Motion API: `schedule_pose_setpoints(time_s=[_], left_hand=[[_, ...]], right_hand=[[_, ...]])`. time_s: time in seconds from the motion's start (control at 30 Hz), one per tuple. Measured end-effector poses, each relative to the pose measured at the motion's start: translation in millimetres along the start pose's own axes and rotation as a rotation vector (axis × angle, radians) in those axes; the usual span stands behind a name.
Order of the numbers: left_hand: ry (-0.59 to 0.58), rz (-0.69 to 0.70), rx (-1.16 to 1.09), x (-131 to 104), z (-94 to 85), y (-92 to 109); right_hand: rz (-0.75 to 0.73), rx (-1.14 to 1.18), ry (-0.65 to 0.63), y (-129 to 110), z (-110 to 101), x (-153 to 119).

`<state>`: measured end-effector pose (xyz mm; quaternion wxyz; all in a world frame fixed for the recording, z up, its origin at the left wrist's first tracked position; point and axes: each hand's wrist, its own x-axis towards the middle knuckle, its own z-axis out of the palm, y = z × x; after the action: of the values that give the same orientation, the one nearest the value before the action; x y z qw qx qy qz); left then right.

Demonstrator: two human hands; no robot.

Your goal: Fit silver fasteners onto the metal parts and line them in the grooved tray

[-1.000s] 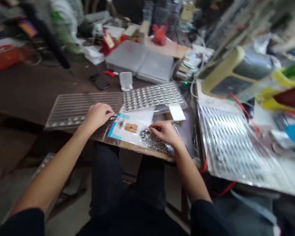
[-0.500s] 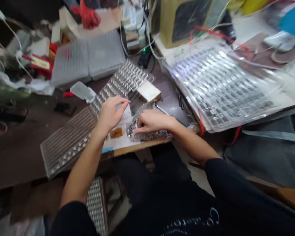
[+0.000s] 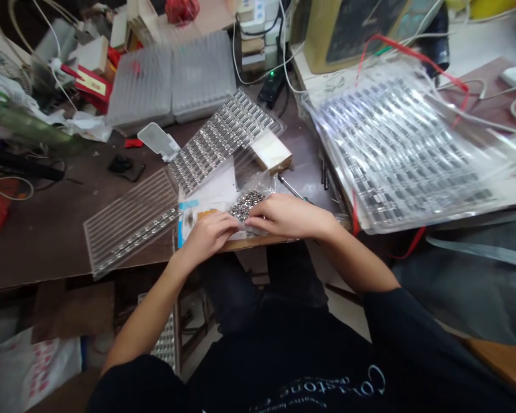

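Note:
A clear plastic bag (image 3: 264,181) full of small shiny metal parts (image 3: 248,202) lies at the front edge of the table. My left hand (image 3: 210,235) is closed, its fingertips pinching the near edge of the bag. From the right, my right hand (image 3: 288,215) reaches over the bag with its fingers bent together among the metal parts; what they hold is hidden. Behind my hands lies a clear ribbed tray (image 3: 227,140) with rows of metal cylinders. A second ribbed tray (image 3: 131,218), left of my left hand, has a row of metal pieces along its near side.
A pale block (image 3: 272,150) rests on the filled tray's corner, with a thin screwdriver-like tool (image 3: 290,186) beside it. Stacked clear trays (image 3: 204,77) stand at the back. To the right lies a large plastic-wrapped stack of filled trays (image 3: 395,149) with red ribbon.
My left hand has come down and right from above the paper to the bag's edge. My right hand stays at the bag, its fingers now lower among the parts. The camera view has shifted.

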<state>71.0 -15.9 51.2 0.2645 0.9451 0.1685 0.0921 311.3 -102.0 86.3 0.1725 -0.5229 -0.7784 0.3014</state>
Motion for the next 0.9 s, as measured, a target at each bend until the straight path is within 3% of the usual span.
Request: schedule_pose_setpoints(time_s=[0.1,0.2,0.3,0.4,0.5,0.63,0.8,0.9], left_hand=[[-0.118,-0.063,-0.025,3.1,-7.5,3.1],[-0.080,-0.133,-0.031,7.1,-18.5,1.2],[0.000,-0.225,0.065,16.5,-26.0,-5.1],[-0.013,-0.334,0.198,30.3,-22.5,-11.0],[-0.020,-0.349,0.232,42.5,-15.2,-11.8],[0.097,-0.390,0.244,46.6,-18.5,-7.0],[0.005,-0.478,0.302,59.3,-35.0,-6.9],[0.192,-0.442,0.347,91.0,-38.6,-10.9]], right_hand=[[0.197,-0.168,-0.025,1.1,2.4,7.6],[0.272,-0.256,-0.010,-1.4,7.2,19.6],[0.255,-0.289,0.014,-6.8,7.8,29.3],[0.202,-0.327,-0.031,-10.6,3.1,32.1],[0.207,-0.360,-0.068,-12.8,-1.8,29.1],[0.216,-0.384,-0.137,-14.8,-0.2,23.7],[0.246,-0.415,-0.126,-14.7,10.2,25.9],[0.258,-0.443,-0.123,-16.1,15.1,30.7]])
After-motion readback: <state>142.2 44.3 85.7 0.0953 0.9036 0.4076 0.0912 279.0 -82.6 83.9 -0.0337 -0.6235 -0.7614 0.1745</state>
